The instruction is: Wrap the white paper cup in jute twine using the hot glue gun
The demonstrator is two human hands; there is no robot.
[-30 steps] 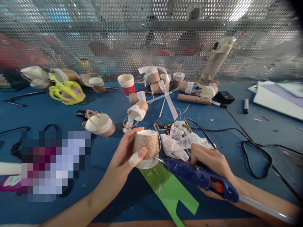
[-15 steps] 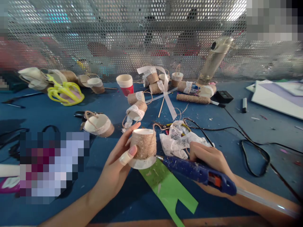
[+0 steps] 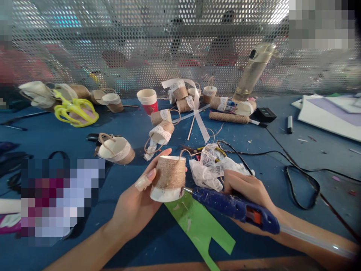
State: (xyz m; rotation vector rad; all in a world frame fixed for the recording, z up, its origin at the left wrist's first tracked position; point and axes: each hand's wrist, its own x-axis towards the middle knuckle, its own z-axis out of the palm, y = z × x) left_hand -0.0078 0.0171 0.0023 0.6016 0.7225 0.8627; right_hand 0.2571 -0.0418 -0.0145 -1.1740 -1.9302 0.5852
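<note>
My left hand (image 3: 135,201) is closed around a paper cup (image 3: 171,173), its side wrapped in jute twine with a white band bare at the lower end. A loose strand of twine (image 3: 191,153) trails off the cup's top. In my right hand (image 3: 249,188) is a blue hot glue gun (image 3: 234,205), a clear glue stick (image 3: 310,241) jutting from its back. The metal nozzle points left, at the edge between twine and white band; whether it touches is hard to tell. Under the cup and nozzle lies a green cut sheet (image 3: 201,226). White lace (image 3: 208,173) is bunched just beyond the gun.
Several twine-and-lace cups lie about, one (image 3: 117,150) at left. Farther back stand red-and-white stacked cups (image 3: 148,101), a yellow crown-shaped object (image 3: 76,113), a twine roll (image 3: 229,117) and a bottle (image 3: 254,71). A black cord (image 3: 287,180) loops at right. A perforated metal screen (image 3: 113,49) borders the table.
The cup has turned and tilted in my left hand, showing more of its white band. My left thumb has shifted up and left. The glue gun stays almost where it was.
</note>
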